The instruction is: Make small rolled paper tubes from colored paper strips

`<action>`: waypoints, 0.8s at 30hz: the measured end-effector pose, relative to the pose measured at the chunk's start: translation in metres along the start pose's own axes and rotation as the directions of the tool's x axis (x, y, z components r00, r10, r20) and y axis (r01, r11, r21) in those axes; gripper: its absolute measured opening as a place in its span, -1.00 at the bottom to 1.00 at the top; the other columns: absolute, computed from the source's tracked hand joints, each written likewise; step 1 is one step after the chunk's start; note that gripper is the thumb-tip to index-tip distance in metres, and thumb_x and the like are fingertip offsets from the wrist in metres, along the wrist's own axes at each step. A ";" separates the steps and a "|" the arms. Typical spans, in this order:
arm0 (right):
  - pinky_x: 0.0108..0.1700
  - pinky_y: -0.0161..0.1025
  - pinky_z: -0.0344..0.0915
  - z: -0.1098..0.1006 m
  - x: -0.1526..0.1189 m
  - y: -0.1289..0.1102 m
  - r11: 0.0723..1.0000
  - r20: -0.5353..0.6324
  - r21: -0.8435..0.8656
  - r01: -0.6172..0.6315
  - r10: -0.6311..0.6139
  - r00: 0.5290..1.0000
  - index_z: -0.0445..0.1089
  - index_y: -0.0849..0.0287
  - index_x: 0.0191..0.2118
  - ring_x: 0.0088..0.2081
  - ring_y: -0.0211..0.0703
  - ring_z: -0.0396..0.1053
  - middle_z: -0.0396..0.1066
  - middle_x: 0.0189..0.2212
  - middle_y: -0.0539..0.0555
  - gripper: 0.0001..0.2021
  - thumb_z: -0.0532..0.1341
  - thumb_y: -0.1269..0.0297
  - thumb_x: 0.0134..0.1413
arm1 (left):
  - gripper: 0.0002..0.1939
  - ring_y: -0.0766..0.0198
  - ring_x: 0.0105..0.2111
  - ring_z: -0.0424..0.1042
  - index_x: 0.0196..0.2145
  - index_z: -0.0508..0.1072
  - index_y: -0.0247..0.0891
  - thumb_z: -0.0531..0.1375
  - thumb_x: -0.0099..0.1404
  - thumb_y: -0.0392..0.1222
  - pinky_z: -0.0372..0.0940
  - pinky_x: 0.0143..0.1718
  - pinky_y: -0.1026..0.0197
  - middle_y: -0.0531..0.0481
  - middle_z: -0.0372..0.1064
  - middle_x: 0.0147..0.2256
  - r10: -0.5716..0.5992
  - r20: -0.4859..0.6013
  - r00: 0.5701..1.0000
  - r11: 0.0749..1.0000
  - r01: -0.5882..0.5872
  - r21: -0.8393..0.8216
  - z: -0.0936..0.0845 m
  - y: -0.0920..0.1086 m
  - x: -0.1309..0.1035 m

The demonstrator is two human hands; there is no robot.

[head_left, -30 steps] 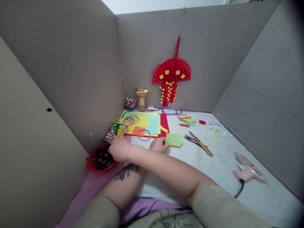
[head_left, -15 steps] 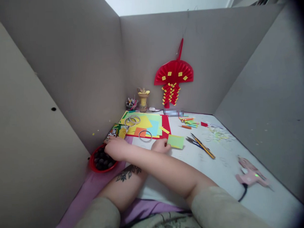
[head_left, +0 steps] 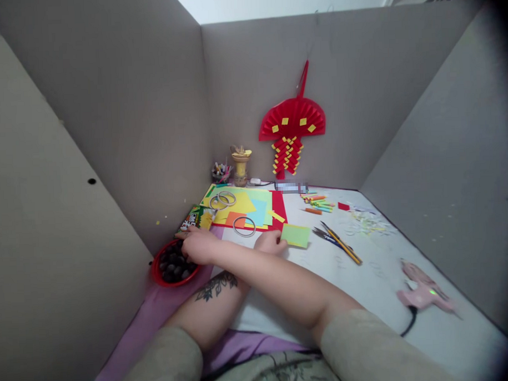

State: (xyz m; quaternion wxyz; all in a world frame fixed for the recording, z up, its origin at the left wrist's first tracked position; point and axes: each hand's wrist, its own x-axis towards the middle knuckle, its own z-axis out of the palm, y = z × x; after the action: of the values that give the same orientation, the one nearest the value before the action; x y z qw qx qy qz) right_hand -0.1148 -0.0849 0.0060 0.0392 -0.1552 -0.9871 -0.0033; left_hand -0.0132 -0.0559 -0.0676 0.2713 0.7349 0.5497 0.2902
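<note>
My forearms are crossed. My left hand (head_left: 270,243), on the tattooed arm, pinches the left edge of a small sheet of light green paper (head_left: 296,236) with a yellow edge, just above the white tabletop. My right hand (head_left: 201,245) reaches across to the far left, over the edge of a red bowl (head_left: 155,276) of dark round fruit (head_left: 172,266). One of its fingers stretches left and the thumb points down, apart from it; the other fingers are partly hidden. Right behind that hand lies a green and yellow packet (head_left: 200,217).
Coloured paper sheets (head_left: 241,203) and metal rings (head_left: 244,226) lie beyond my hands. Scissors (head_left: 323,235) and a pencil (head_left: 343,246) lie right of the green paper. A pink glue gun (head_left: 424,295) with a cord sits at right. A red paper fan decoration (head_left: 293,119) hangs on the back panel.
My right hand has shifted slightly right over the bowl, uncovering more of the dark fruit and the packet. My left hand still holds the green paper. The whole view has moved a little.
</note>
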 end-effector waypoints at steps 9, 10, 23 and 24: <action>-0.10 -0.15 0.27 -0.002 0.006 0.004 0.994 0.083 0.090 0.064 -0.072 0.994 0.52 0.16 -0.35 0.04 0.05 0.24 0.42 -0.05 0.13 -0.86 0.24 0.38 -0.10 | -0.85 0.29 -0.53 0.22 -0.55 0.31 -0.26 0.07 0.13 -0.19 -0.04 -0.55 0.25 0.03 0.30 -0.56 0.001 -0.006 1.000 1.000 -0.001 0.008 -0.001 0.000 0.001; -0.08 -0.16 0.26 -0.003 0.006 0.005 0.992 0.084 0.097 0.081 -0.089 0.992 0.51 0.18 -0.35 0.04 0.03 0.25 0.44 -0.10 0.14 -0.86 0.23 0.39 -0.10 | -0.85 0.29 -0.53 0.22 -0.55 0.31 -0.26 0.08 0.13 -0.20 -0.04 -0.55 0.25 0.03 0.30 -0.56 0.001 -0.005 1.000 1.000 -0.001 0.008 -0.001 0.000 0.001; 0.11 -0.09 0.03 -0.024 -0.002 0.009 0.960 0.044 0.159 0.233 -0.242 0.969 0.46 0.26 -0.52 0.12 -0.01 0.18 0.50 -0.24 0.21 -0.91 0.23 0.41 -0.07 | -0.85 0.32 -0.55 0.17 -0.57 0.24 -0.23 0.07 0.10 -0.16 -0.07 -0.56 0.26 0.07 0.20 -0.59 0.026 -0.003 1.000 1.000 -0.026 -0.017 0.003 -0.009 0.004; 0.10 -0.10 0.03 -0.025 -0.002 0.010 0.955 0.029 0.181 0.234 -0.243 0.970 0.45 0.25 -0.54 0.12 0.00 0.18 0.51 -0.28 0.20 -0.90 0.23 0.42 -0.08 | -0.85 0.32 -0.56 0.17 -0.57 0.23 -0.23 0.07 0.08 -0.16 -0.08 -0.56 0.26 0.08 0.19 -0.59 0.030 0.003 1.000 0.999 -0.030 -0.023 0.004 -0.010 0.005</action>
State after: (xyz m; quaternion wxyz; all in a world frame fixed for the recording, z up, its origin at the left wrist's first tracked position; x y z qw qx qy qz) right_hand -0.1074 -0.0763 0.0305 0.0270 -0.0310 -0.9957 0.0832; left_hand -0.0156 -0.0487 -0.0766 0.2761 0.7404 0.5348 0.2992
